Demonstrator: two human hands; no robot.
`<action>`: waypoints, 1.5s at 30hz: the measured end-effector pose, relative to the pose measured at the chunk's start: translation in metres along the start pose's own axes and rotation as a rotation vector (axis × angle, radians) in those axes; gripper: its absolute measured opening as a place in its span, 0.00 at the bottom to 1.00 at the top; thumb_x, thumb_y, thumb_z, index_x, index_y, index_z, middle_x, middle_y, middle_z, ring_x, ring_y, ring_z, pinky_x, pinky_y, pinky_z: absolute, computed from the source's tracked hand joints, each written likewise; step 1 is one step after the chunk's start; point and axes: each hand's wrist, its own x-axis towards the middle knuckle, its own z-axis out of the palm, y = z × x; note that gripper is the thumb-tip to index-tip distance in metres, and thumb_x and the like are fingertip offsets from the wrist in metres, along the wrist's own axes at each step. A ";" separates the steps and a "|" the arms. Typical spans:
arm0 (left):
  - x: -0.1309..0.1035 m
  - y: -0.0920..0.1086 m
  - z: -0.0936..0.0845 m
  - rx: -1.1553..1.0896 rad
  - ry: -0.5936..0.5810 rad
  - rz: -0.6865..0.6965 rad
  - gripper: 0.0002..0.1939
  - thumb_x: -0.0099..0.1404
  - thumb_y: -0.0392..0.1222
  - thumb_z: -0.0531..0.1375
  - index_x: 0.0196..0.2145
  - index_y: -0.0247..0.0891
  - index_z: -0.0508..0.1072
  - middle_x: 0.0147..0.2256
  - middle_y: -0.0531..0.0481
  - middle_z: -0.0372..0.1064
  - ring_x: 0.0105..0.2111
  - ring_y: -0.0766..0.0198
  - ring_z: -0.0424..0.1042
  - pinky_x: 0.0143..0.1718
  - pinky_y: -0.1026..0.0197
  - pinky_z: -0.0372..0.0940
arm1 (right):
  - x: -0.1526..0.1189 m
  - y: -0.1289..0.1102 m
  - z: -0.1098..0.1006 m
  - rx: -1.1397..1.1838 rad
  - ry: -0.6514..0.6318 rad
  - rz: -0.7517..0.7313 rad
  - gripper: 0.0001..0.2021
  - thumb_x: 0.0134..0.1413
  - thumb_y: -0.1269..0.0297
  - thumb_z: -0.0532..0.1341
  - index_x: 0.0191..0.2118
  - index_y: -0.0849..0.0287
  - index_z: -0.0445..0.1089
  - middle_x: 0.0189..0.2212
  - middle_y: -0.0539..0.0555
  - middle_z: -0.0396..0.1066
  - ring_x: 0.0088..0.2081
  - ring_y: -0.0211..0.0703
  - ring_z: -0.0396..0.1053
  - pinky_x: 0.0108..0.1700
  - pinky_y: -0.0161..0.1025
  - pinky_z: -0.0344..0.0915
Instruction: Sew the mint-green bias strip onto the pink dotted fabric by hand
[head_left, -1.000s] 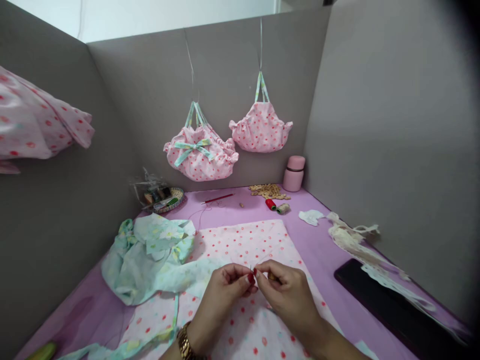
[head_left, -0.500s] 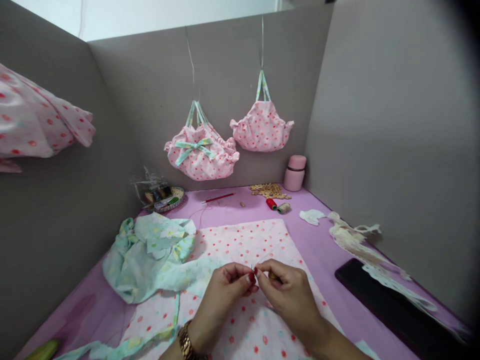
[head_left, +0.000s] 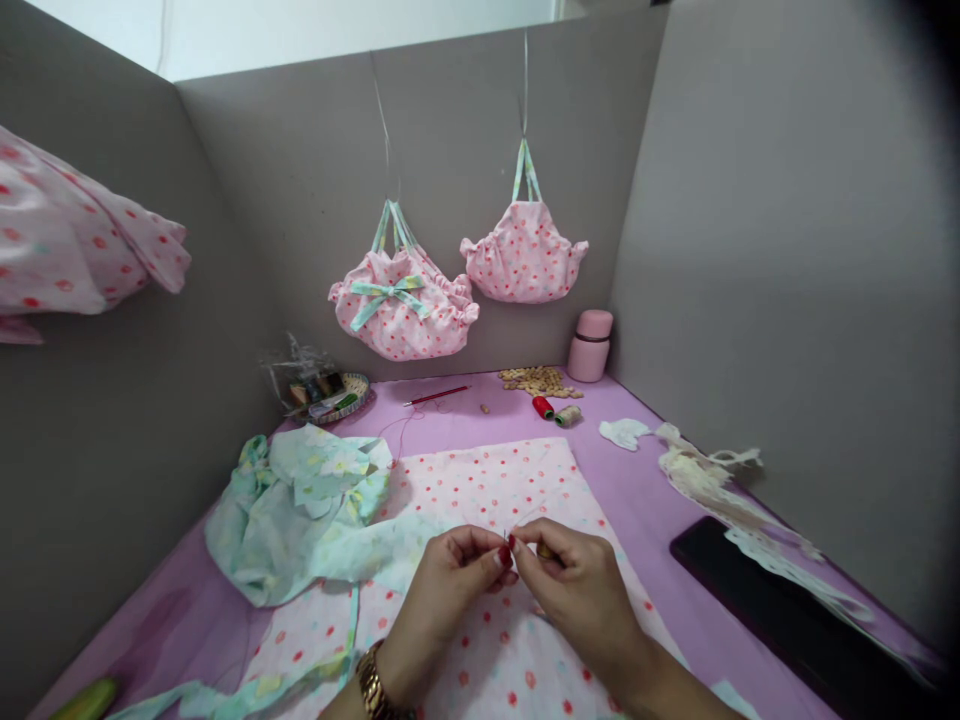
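Note:
Over the pink dotted cloth, my two hands meet with fingertips pinched together. My left hand is closed on what looks like a needle, whose thin tip stands up between the fingers. My right hand pinches close beside it, with a fine thread showing faintly above its fingers. A small gold-brown thing, too hidden to name, shows under the curled right fingers. Left of my hands, a crumpled mint-green floral cloth lies partly on the pink cloth.
A red spool, a beige spool, wooden beads and a pink flask stand at the back. A woven tray sits back left. Right are a black phone-like slab and lace strips. Pink bags hang behind.

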 end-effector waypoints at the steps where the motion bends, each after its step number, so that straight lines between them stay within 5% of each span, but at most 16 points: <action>1: 0.000 0.000 0.000 0.001 -0.001 0.000 0.13 0.47 0.45 0.69 0.25 0.31 0.76 0.20 0.50 0.71 0.22 0.68 0.66 0.26 0.67 0.58 | 0.000 0.000 0.000 0.003 -0.002 -0.005 0.10 0.50 0.68 0.55 0.24 0.59 0.71 0.12 0.45 0.61 0.14 0.33 0.54 0.18 0.30 0.53; 20: 0.000 -0.001 0.000 0.011 0.013 0.003 0.13 0.47 0.45 0.69 0.25 0.32 0.76 0.20 0.50 0.71 0.22 0.67 0.66 0.26 0.66 0.58 | 0.000 0.001 0.000 -0.024 0.004 -0.001 0.09 0.49 0.69 0.55 0.23 0.59 0.70 0.12 0.44 0.56 0.15 0.33 0.51 0.18 0.31 0.50; 35: 0.000 -0.002 0.001 -0.015 -0.007 -0.004 0.14 0.46 0.46 0.69 0.24 0.31 0.76 0.21 0.49 0.71 0.22 0.67 0.65 0.26 0.66 0.58 | 0.001 -0.001 -0.001 0.045 -0.015 -0.004 0.09 0.50 0.69 0.55 0.26 0.59 0.72 0.15 0.48 0.69 0.15 0.34 0.60 0.17 0.30 0.55; 45: 0.000 -0.002 0.001 -0.033 -0.023 0.003 0.13 0.48 0.45 0.69 0.25 0.31 0.75 0.21 0.50 0.71 0.22 0.69 0.66 0.26 0.67 0.58 | 0.001 -0.001 0.000 0.065 -0.010 0.010 0.10 0.51 0.67 0.56 0.31 0.60 0.75 0.14 0.48 0.68 0.14 0.35 0.61 0.17 0.31 0.59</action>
